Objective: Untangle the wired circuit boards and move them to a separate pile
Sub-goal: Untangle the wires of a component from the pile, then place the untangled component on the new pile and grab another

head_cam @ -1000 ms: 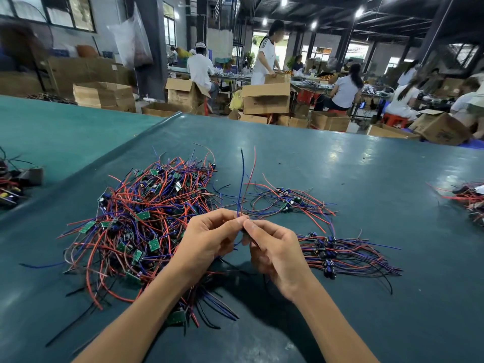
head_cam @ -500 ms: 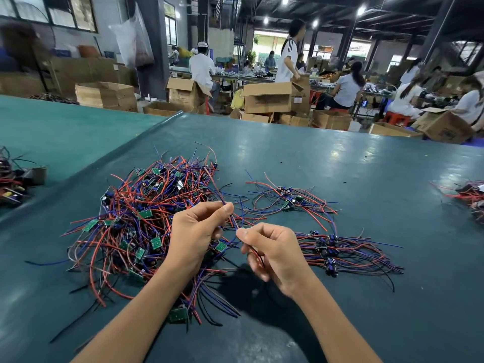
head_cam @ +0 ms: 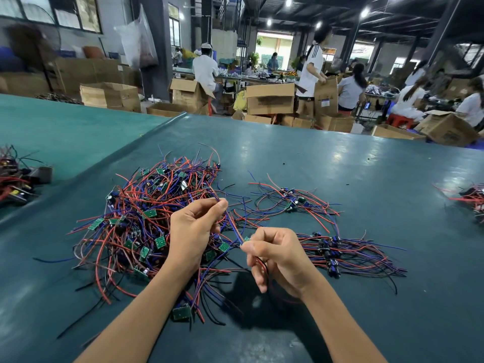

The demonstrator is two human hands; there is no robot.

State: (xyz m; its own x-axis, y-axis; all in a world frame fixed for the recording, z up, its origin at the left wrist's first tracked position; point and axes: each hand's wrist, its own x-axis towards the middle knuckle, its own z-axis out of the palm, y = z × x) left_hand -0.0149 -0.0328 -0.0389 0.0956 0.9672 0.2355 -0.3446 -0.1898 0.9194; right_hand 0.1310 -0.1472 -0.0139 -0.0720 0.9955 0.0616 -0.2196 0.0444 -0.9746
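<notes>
A big tangled pile of small green circuit boards with red, blue and black wires (head_cam: 146, 218) lies on the dark green table (head_cam: 366, 179), left of centre. My left hand (head_cam: 195, 234) hovers over its right edge and pinches the far ends of a red and a blue wire. My right hand (head_cam: 277, 258) pinches the same wires at their near end, where a small green board (head_cam: 246, 239) peeks out by the thumb; black wires trail under the palm. Two sorted piles lie to the right: a neat bundle (head_cam: 345, 255) and a looser one (head_cam: 293, 203).
More wired parts sit at the far left edge (head_cam: 15, 179) and the far right edge (head_cam: 471, 197). Beyond the table stand cardboard boxes (head_cam: 269, 98) and several people working at benches. A raised seam (head_cam: 117, 158) runs diagonally across the table surface.
My hands have drawn apart, stretching the wires between them. The wire ends that stood upright a second ago now lie slanted, held by the left hand.
</notes>
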